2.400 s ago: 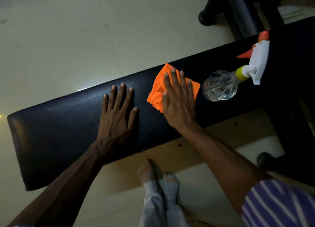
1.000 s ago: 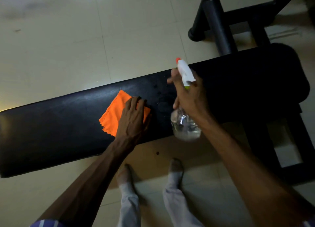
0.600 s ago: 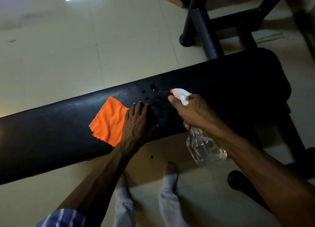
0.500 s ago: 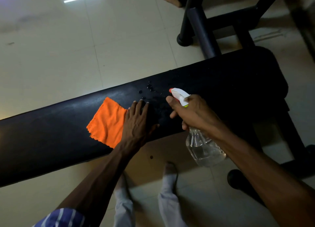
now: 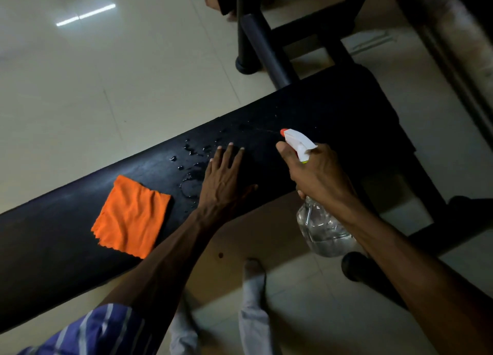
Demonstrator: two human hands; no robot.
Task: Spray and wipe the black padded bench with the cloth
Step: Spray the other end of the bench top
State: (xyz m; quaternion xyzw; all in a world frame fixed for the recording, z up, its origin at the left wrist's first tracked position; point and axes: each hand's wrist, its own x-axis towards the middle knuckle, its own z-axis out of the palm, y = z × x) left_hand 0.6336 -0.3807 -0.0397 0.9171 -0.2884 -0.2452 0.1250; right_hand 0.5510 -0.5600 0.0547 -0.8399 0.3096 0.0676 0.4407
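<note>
Pale floor tiles (image 5: 80, 93), glossy and carrying the reflected streak of a ceiling light, are filling the upper left of the view. The black padded worktop (image 5: 320, 109) is running diagonally from lower left to upper right. Toward its left, the orange cloth (image 5: 130, 216) is lying flat and folded, touched by neither hand. Just right of the cloth, water droplets (image 5: 190, 151) are beading on the padding. Beside them the left hand (image 5: 224, 178) is resting palm down, fingers straight and released, holding nothing and lying apart from the cloth. Further right, the right hand (image 5: 317, 176) is grasping the spray bottle (image 5: 322, 226) at its neck, with the index finger lying along the white trigger head; the orange nozzle is pointing left over the worktop, and the clear body, partly filled with liquid, is hanging off the near edge. A faint thin line is extending left from the nozzle; whether it is spray cannot be told. A black metal frame (image 5: 261, 42) is standing on the floor behind the worktop. The worktop's left end is being cut off by the frame edge, and its right end is fading into shadow. A striped sleeve (image 5: 88, 330) and two socked feet are showing at the bottom, partly blurred. The upper right corner is too dark to make out.
</note>
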